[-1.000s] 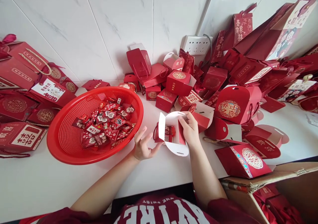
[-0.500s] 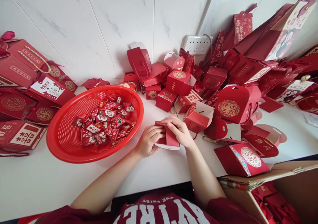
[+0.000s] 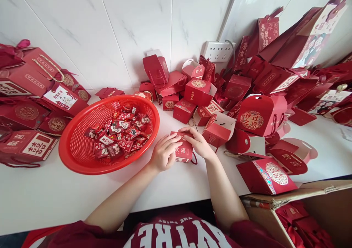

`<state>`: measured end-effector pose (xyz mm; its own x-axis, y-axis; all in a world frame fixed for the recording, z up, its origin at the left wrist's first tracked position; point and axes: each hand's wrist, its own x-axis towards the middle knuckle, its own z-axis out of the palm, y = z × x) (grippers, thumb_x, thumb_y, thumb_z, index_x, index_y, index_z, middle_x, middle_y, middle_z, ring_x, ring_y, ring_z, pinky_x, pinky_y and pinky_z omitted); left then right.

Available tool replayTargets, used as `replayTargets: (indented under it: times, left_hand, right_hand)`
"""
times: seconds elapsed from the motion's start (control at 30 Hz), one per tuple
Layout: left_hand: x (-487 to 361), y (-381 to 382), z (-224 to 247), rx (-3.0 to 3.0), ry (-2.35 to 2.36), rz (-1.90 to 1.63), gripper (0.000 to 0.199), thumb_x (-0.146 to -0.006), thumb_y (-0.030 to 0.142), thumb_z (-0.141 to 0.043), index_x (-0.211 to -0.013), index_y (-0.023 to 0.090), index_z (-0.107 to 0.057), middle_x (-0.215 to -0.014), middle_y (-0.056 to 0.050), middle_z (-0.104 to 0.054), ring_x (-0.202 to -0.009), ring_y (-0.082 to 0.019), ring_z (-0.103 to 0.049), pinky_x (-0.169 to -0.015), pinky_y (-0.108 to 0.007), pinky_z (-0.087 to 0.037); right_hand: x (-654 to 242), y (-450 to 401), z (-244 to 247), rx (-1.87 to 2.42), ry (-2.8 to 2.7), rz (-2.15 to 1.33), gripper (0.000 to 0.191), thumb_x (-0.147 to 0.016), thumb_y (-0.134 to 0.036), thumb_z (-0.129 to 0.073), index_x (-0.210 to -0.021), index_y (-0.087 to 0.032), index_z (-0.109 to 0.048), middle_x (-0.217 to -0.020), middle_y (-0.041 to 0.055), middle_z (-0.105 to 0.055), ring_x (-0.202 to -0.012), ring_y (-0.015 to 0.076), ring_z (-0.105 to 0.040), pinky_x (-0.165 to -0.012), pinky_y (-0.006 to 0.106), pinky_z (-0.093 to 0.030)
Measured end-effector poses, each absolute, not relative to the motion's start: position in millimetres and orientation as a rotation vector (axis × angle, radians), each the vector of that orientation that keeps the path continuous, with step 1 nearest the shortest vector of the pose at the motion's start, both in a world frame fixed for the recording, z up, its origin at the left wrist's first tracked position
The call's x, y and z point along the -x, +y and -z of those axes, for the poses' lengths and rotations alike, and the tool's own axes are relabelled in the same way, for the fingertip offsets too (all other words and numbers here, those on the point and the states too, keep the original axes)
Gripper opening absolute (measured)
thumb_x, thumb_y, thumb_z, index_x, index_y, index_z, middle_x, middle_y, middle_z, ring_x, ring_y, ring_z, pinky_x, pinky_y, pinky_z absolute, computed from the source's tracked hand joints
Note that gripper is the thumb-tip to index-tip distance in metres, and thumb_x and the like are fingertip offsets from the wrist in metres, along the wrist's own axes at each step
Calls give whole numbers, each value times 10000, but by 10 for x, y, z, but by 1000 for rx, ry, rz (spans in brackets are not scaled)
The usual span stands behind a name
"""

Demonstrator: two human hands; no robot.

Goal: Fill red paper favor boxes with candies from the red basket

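A small red gift box (image 3: 184, 152) with pale lettering and a dark red cord lies on the white table between my hands. My left hand (image 3: 165, 152) is closed about its left side, fingertips on the top flap. My right hand (image 3: 198, 142) grips the right and far edges, fingers over the lid. The box's far side is hidden under my fingers. Just left of it is a red plastic basket (image 3: 68, 153) holding many small wrapped sweets (image 3: 121, 130) in red wrappers.
Piled red gift boxes (image 3: 199, 90) lie against the tiled wall, near a white power strip (image 3: 218, 51). Several more boxes (image 3: 31, 145) are stacked at the left. Open boxes (image 3: 271, 174) sit at the right, beside a cardboard carton (image 3: 271, 222) with red packages inside.
The box's top flaps have folded down, and its lettered face now shows towards me. Both hands stay on it. The view has shifted slightly.
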<state>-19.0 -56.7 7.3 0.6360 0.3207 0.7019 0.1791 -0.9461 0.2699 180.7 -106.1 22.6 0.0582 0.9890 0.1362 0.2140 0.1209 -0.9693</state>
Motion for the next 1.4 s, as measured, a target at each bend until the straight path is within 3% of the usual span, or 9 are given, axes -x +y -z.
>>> replayTargets:
  times: [0.17,0.47,0.67,0.8,0.87,0.97,1.03,1.2,1.4]
  left_hand:
    - [264,-465,-83,-2802,298,-1282,417,-862,365,-688,-1241,194,-663,-1293,-112,-674,-1236,-279,-617,-990,-439,-557]
    - [327,-457,-230,-2862,267,-1212,490,-867,415,-687,-1318,237,-617,-1339,-104,-640,-1210,-269,-617,-1025,-445,-525]
    - [281,-545,-473,-2968,516,-605,846,-932,558,-541,-1585,158,-181,-1605,-173,-303,-1488,-329,-316,-1192,-545,-324]
    - [230,-595,-601,-2937,649,-192,937,-922,687,-425,-1589,105,-115,-1641,-209,-122,-1533,-359,-156,-1207,-573,-269]
    - [195,-591,-663,-2886,719,-7,1039,-874,717,-494,-1586,71,-97,-1642,-230,-50,-1537,-380,-83,-1225,-572,-218]
    - [147,-604,-761,-2864,682,151,1198,-724,692,-706,-1599,173,-73,-1653,-206,30,-1533,-420,-7,-1220,-629,-128]
    - [148,-681,-820,-2857,612,184,1184,-681,663,-757,-1595,290,-103,-1662,-178,57,-1524,-457,-24,-1184,-679,-149]
    - [297,-1126,-835,-2890,369,90,856,-825,520,-682,-1551,407,-243,-1654,-162,-106,-1441,-443,-320,-1077,-575,-396]
    - [680,-1410,-754,-2882,309,-123,703,-864,628,-592,-1501,451,-353,-1449,-146,-412,-1272,-361,-477,-1033,-499,-444]
  right_hand:
    - [-1785,-1039,-214,1333,-1401,-951,265,-971,-376,-476,-1139,-243,-632,-1169,32,-677,-1100,198,-615,-1003,366,-449]
    - [-1770,-1032,-246,1295,-1371,-903,380,-1000,-502,-423,-1089,-234,-676,-1113,35,-705,-1063,205,-633,-968,351,-454]
    - [-1785,-1022,-210,1207,-1388,-899,300,-955,-444,-546,-1137,-228,-647,-1174,53,-693,-1118,216,-629,-1026,387,-450]
    - [-1769,-995,-137,1129,-1224,-1139,372,-902,-444,-625,-1218,-252,-584,-1238,61,-667,-1107,222,-643,-971,384,-504]
    - [-1749,-978,-113,1101,-1071,-1256,426,-887,-485,-634,-1247,-272,-550,-1201,54,-682,-1026,221,-671,-897,375,-537]
    - [-1732,-955,-95,1087,-933,-1178,424,-901,-557,-588,-1210,-268,-564,-1136,51,-701,-995,224,-675,-898,381,-531]
    - [-1741,-946,-79,1059,-862,-1102,441,-927,-606,-511,-1185,-255,-583,-1103,60,-705,-985,227,-674,-899,388,-524]
    - [-1798,-942,9,988,-712,-1045,499,-926,-655,-455,-1137,-228,-606,-990,60,-721,-836,204,-681,-783,348,-512]
    - [-1773,-984,54,1055,-689,-1024,514,-907,-672,-472,-1115,-222,-610,-944,60,-730,-796,196,-671,-748,340,-499]
